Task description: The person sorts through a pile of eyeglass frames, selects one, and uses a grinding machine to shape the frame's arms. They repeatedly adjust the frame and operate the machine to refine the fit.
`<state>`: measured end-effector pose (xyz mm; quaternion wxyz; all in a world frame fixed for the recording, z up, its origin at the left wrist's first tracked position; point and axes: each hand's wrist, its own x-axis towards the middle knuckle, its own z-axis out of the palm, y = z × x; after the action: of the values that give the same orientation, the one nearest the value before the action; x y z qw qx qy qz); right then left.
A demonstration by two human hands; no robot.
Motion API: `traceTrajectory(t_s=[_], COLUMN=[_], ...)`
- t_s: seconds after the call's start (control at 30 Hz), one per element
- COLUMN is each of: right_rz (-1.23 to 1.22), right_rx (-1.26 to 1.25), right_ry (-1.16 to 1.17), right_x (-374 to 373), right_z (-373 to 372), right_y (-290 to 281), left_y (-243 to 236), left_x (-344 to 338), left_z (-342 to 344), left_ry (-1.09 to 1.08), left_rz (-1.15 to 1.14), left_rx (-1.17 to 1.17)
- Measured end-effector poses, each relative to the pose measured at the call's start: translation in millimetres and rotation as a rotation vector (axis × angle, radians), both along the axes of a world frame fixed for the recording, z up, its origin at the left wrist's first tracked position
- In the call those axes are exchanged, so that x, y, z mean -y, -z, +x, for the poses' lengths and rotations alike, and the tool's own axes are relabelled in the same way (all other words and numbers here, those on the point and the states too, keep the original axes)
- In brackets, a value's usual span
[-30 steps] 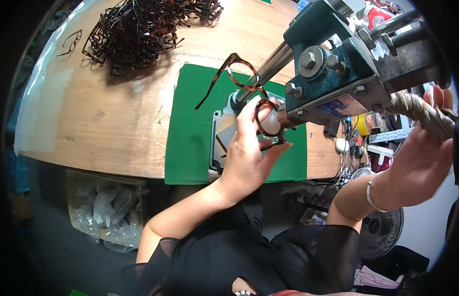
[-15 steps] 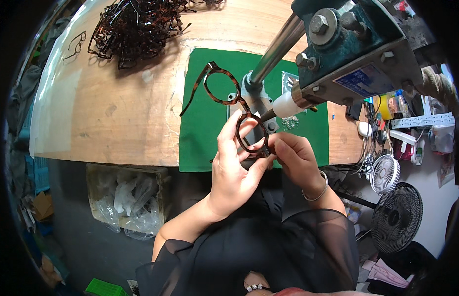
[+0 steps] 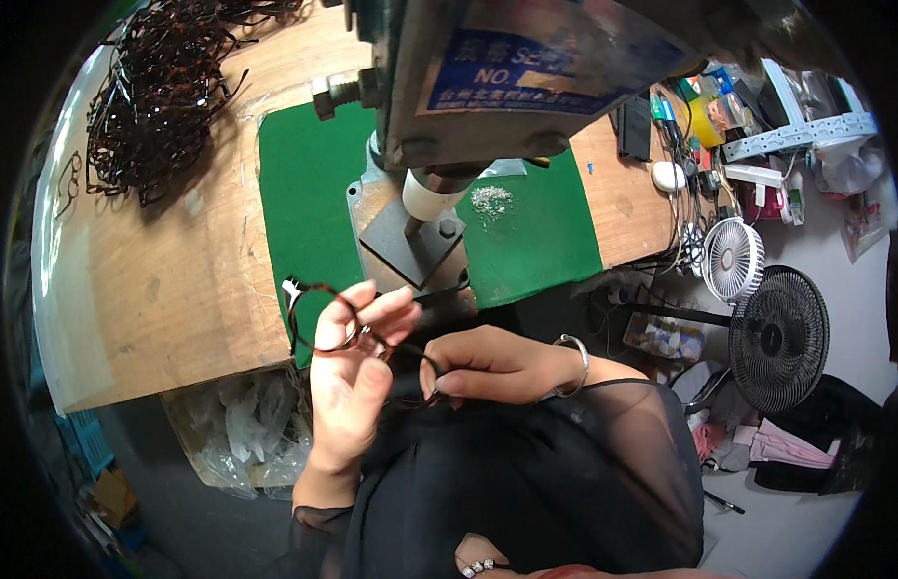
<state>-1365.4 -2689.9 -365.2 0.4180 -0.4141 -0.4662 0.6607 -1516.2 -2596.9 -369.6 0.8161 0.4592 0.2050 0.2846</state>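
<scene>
A tortoiseshell glasses frame [image 3: 314, 289] is held at the near edge of the green mat [image 3: 536, 241], below the press. My left hand [image 3: 348, 386], palm up with curled fingers, supports it around the bridge. My right hand [image 3: 492, 367], with a silver bangle on the wrist, pinches the frame's right end. Above them is the press [image 3: 497, 77], with a white cylinder [image 3: 420, 198] and a dark pin over a square steel plate [image 3: 391, 251]. Small silvery bits [image 3: 490, 203] lie on the mat beside it.
A heap of tortoiseshell frames [image 3: 155, 106] lies on the wooden bench [image 3: 179, 318] at upper left, near one loose frame [image 3: 71, 183]. Cords, a white mouse [image 3: 667, 176], a small fan [image 3: 731, 259] and a black fan [image 3: 772, 338] are at right. Plastic bags [image 3: 242, 434] sit under the bench.
My right hand has left the press's wrapped handle and now grips the frame. Both hands have drawn down, away from the press, with the frame. The view has swung toward the press.
</scene>
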Motion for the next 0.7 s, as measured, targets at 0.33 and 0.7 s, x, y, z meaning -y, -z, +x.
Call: traceTrajectory(t_s=[0.33,0.7], right_rz=[0.041,0.123], right_rx=[0.866,1.227], right_ry=[0.817,0.899], right_x=[30,23], right_z=[65,90], right_y=[43,95], left_y=[-5,-8], left_x=[16,21], left_z=[8,6], left_ry=[-0.01,-0.003], left_rz=[-0.067,-0.064], left_rx=[0.081,-0.028])
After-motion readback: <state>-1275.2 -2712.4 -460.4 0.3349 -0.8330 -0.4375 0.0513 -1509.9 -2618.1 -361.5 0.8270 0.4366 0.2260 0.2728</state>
